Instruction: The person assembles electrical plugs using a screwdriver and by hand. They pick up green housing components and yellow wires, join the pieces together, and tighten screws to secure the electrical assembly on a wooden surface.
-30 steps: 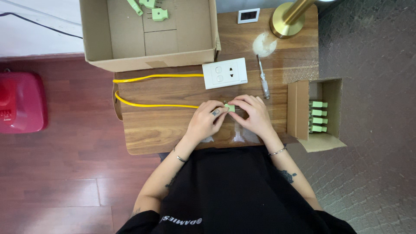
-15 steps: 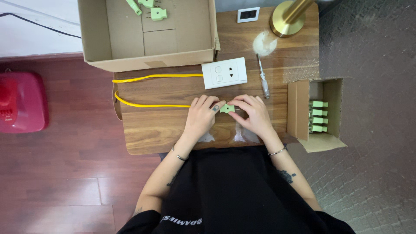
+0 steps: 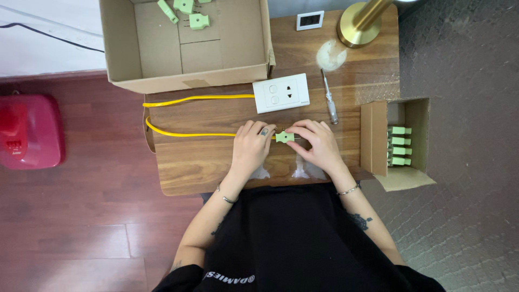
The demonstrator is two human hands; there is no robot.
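A small light-green plug (image 3: 284,137) sits between my two hands over the wooden table (image 3: 189,162). My left hand (image 3: 251,147) holds the end of the yellow cable (image 3: 184,133) at the plug's left side. My right hand (image 3: 319,145) pinches the plug's right side with its fingertips. The cable loops off the table's left edge and runs back to a white wall socket plate (image 3: 281,93) lying just beyond my hands.
A large open cardboard box (image 3: 162,48) with a few green plugs stands at the back left. A small box (image 3: 397,141) holding several green plugs sits at the right. A screwdriver (image 3: 330,103), a brass lamp base (image 3: 359,24) and a red case (image 3: 30,130) on the floor are nearby.
Both hands stayed together at the table's middle; the green plug has shifted slightly and now lies flat between the fingertips, with the left hand closer on the cable end.
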